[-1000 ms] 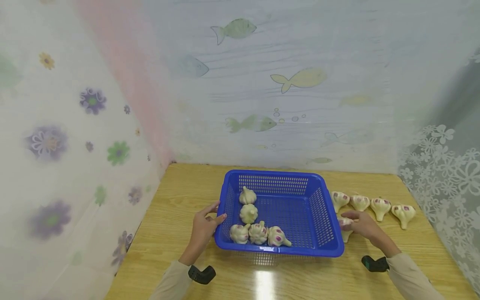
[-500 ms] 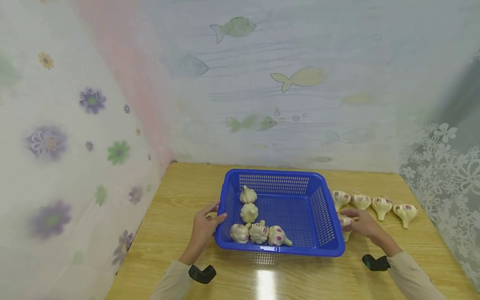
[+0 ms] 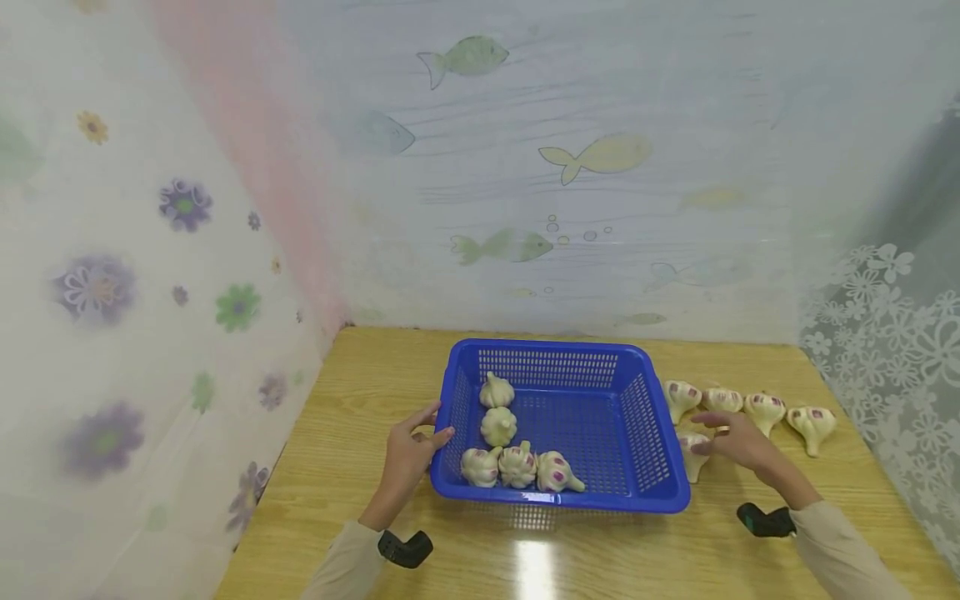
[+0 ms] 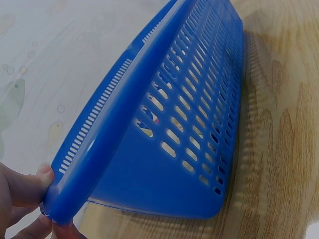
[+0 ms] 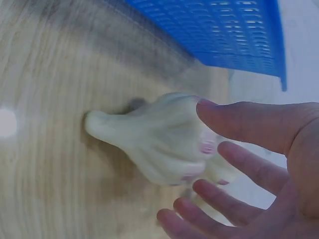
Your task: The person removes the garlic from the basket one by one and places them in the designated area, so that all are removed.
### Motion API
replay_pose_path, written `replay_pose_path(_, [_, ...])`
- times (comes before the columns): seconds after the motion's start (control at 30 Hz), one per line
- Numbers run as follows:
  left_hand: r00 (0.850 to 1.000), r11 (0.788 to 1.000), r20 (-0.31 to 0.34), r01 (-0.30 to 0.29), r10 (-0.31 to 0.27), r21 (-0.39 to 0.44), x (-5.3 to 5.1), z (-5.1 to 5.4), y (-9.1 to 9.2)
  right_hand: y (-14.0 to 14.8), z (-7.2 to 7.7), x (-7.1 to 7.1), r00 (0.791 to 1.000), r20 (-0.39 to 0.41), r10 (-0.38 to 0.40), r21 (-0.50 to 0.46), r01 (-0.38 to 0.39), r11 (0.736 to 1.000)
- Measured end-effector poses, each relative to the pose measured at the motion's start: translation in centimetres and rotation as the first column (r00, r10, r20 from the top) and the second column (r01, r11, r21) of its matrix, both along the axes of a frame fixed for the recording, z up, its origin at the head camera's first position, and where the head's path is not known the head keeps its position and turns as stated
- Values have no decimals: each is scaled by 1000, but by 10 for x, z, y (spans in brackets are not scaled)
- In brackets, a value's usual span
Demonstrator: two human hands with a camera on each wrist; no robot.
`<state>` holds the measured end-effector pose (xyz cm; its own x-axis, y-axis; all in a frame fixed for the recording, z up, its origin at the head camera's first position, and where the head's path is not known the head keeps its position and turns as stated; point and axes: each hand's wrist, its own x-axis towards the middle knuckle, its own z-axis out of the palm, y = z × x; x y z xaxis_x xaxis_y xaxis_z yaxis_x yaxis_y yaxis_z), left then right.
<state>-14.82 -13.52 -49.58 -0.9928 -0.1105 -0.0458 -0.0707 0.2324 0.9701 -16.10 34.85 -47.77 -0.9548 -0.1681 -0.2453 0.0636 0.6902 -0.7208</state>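
A blue plastic basket (image 3: 558, 500) stands on the table with several garlic bulbs inside, two along its left side and three along the front. My left hand (image 3: 408, 450) pinches the basket's left rim, thumb on top and fingers beneath, as the left wrist view also shows. Just outside the right wall lies a single garlic bulb (image 5: 154, 137), its stem toward me. Over that bulb my right hand (image 3: 738, 437) hovers with fingers spread and nothing held. In the right wrist view the thumb tip is close to the bulb; whether it touches cannot be made out.
Behind the right hand, a row of garlic bulbs, including the rightmost bulb (image 3: 812, 427), lies on the wooden table (image 3: 360, 375). Fish-patterned sheeting (image 3: 600, 275) hangs at the back edge, and flowered sheeting (image 3: 150, 350) borders the left.
My right hand has let go of the single garlic bulb and lifted slightly away to the right, its fingers spreading. The left hand and the basket stay put.
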Motion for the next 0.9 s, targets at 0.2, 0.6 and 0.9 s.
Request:
replay_pose_path(0.2, [1000, 1000, 3, -9, 9, 1, 1, 2, 1, 1, 12, -1, 999, -53, 7, 30, -5, 1000])
replay_pose_path(0.6, [1000, 1000, 14, -17, 17, -9, 1, 2, 1, -26, 45, -2, 991, -112, 66, 23, -64, 998])
replay_pose_path(0.9, [1000, 1000, -2, -6, 6, -5, 1, 2, 2, -55, 58, -6, 977, -115, 178, -56, -185, 981])
